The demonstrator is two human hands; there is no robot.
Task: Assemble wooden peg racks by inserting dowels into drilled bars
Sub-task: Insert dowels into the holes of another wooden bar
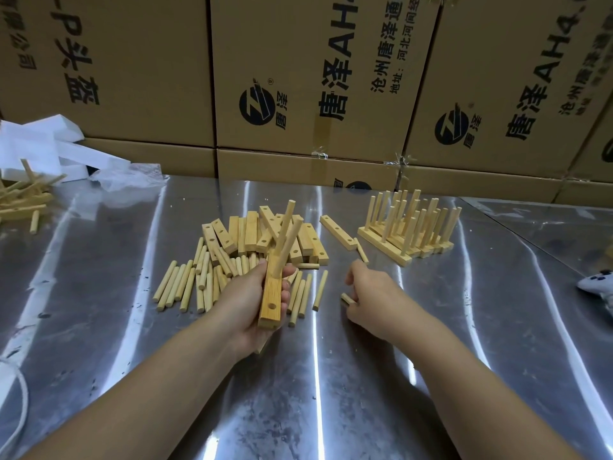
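Observation:
My left hand (252,303) grips a drilled wooden bar (270,302) held above the table. Two dowels (288,237) stand up out of the bar's far holes, and an empty hole shows near its near end. To the right, my right hand (366,295) has its fingers curled round a short dowel (347,298) lying low over the table. Loose dowels (195,282) lie spread on the metal table, with a pile of drilled bars (252,232) behind them. One single bar (337,232) lies apart to the right.
Several finished racks (409,227) stand in a row at the back right. Cardboard boxes (315,78) wall off the far edge. White foam and plastic (59,151) and more wooden parts (23,197) lie at the far left. A white object (597,287) sits at the right edge.

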